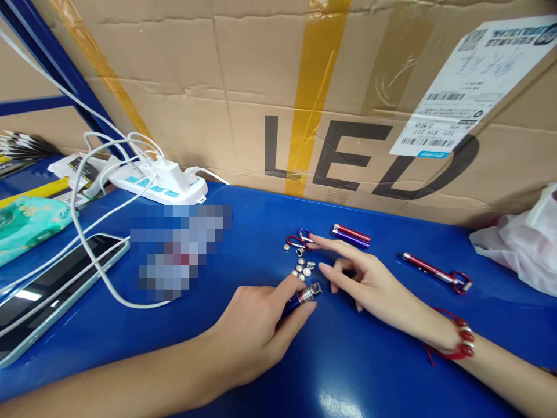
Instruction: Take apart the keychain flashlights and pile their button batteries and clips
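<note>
My left hand (256,331) is closed around a small blue keychain flashlight (307,294), its silver threaded end and metal loop sticking out between thumb and index finger. Most of the tube is hidden in the hand. My right hand (361,270) holds nothing; its fingers are apart, the index fingertip at a blue carabiner clip (304,234). Beside that clip lies a red carabiner clip (292,240). Several silver button cells (301,269) and small metal pieces are scattered between the two hands. Behind the right hand lie a red tube (353,233) and a purple-blue tube (350,237), side by side.
A red flashlight with a carabiner (429,268) lies at the right, near a white plastic bag (522,244). At the left are a phone (56,290), white cables and a power strip (161,183). A large cardboard box (243,87) stands behind the blue table (348,360).
</note>
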A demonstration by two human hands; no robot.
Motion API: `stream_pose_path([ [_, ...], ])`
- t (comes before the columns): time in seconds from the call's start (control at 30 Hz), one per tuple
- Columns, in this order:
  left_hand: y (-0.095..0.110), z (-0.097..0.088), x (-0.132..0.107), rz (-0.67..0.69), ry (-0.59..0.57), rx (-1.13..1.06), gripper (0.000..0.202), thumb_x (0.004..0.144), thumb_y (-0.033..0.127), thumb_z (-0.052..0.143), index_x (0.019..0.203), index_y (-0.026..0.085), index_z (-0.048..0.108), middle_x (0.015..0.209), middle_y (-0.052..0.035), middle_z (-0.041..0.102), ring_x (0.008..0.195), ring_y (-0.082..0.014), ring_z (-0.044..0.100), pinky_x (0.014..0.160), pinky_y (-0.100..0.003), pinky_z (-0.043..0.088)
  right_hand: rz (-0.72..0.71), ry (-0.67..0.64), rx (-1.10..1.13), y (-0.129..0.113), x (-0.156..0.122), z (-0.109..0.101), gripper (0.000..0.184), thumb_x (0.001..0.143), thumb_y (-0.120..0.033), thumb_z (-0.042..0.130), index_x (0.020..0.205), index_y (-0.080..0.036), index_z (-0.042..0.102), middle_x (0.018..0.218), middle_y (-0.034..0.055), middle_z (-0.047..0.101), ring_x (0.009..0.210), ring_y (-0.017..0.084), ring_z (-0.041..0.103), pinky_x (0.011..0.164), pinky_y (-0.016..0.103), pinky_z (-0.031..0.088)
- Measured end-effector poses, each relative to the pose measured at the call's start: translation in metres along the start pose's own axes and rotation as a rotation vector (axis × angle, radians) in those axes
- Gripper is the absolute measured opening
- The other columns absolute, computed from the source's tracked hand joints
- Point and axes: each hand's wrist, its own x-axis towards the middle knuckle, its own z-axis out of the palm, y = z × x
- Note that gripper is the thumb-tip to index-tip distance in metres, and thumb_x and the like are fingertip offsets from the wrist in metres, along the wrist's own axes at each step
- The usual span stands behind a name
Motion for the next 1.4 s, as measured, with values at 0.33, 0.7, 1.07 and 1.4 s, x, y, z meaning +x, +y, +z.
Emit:
stream_pose_path([
  [0.33, -0.005, 0.004, 0.000, 0.027, 0.068, 0.026, 0.017, 0.092, 0.032, 0.042, 0.101, 0.023, 0.054, 0.066, 0.0054, 0.061, 0.050, -0.0093, 0.053, 0.053, -0.019, 0.036, -0.184, 0.085, 0.070, 0.000, -0.005, 0.006, 0.022, 0.086, -0.035, 0.059, 0.097, -0.020, 0.071, 0.087, 0.0041, 0.059, 0.048, 0.003, 0.045, 0.036, 0.015, 0.035],
  [0.7, -0.007, 0.008, -0.001, 0.128, 0.151, 0.104, 0.014, 0.091, 0.027, 0.046, 0.095, 0.018, 0.056, 0.069, 0.0026, 0.066, 0.053, -0.0109, 0.060, 0.051, -0.019, 0.039, -0.098, 0.019, 0.138, -0.011, -0.013, 0.018, 0.021, 0.085, -0.034, 0.059, 0.082, -0.018, 0.072, 0.074, 0.0013, 0.062, 0.049, 0.004, 0.047, 0.042, 0.015, 0.035],
  [1.07, -0.006, 0.004, 0.002, 0.067, 0.080, 0.063, 0.019, 0.095, 0.026, 0.037, 0.087, 0.019, 0.053, 0.058, 0.0056, 0.054, 0.046, -0.0086, 0.048, 0.048, -0.019, 0.033, -0.105, 0.052, 0.151, -0.008, -0.013, 0.016, 0.024, 0.087, -0.036, 0.055, 0.092, -0.018, 0.071, 0.077, 0.0024, 0.059, 0.046, 0.004, 0.047, 0.040, 0.016, 0.037],
  [1.4, -0.005, -0.001, 0.004, -0.174, 0.187, -0.137, 0.016, 0.092, 0.035, 0.043, 0.100, 0.025, 0.053, 0.071, 0.0071, 0.060, 0.059, -0.0071, 0.055, 0.058, -0.016, 0.041, -0.127, 0.186, -0.034, 0.002, -0.006, 0.013, 0.017, 0.082, -0.030, 0.061, 0.092, -0.020, 0.072, 0.073, 0.0009, 0.060, 0.050, 0.006, 0.046, 0.043, 0.017, 0.037],
])
